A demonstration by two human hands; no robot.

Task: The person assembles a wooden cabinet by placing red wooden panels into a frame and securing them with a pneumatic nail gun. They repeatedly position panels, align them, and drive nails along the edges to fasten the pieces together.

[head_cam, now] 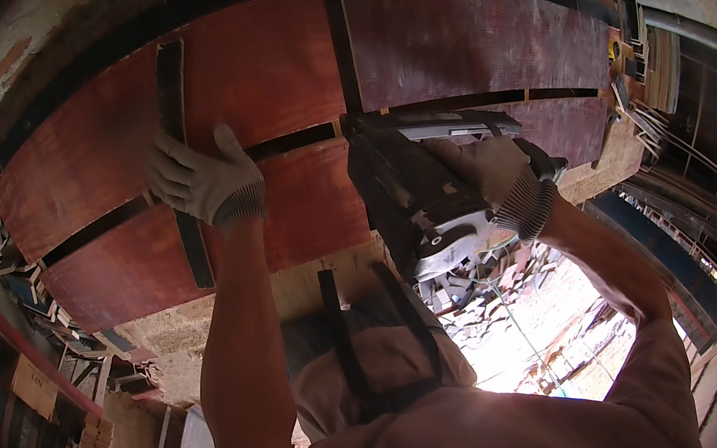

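My left hand (203, 178), in a pale knit glove with a ribbed cuff, rests with fingers spread on a dark narrow strip (197, 249) and the red-faced plywood panels. The strip runs across the red panels (277, 68). My gloved right hand (497, 167) is closed around the handle of a black nail gun (404, 181). This tool lies over the middle gap between panels, its long magazine (456, 127) pointing right. Its far end meets the panel junction; whether it touches the wood cannot be told. Dark gaps separate the panels, with small wood pieces bridging them in places.
Below the tool, wood offcuts (474, 286) lie heaped on the bright floor, with a thin green hose (514, 319) running down. A yellow item (614, 50) sits at the panels' right end. Stacked timber strips (661, 70) stand right; more scrap wood (55, 307) is left.
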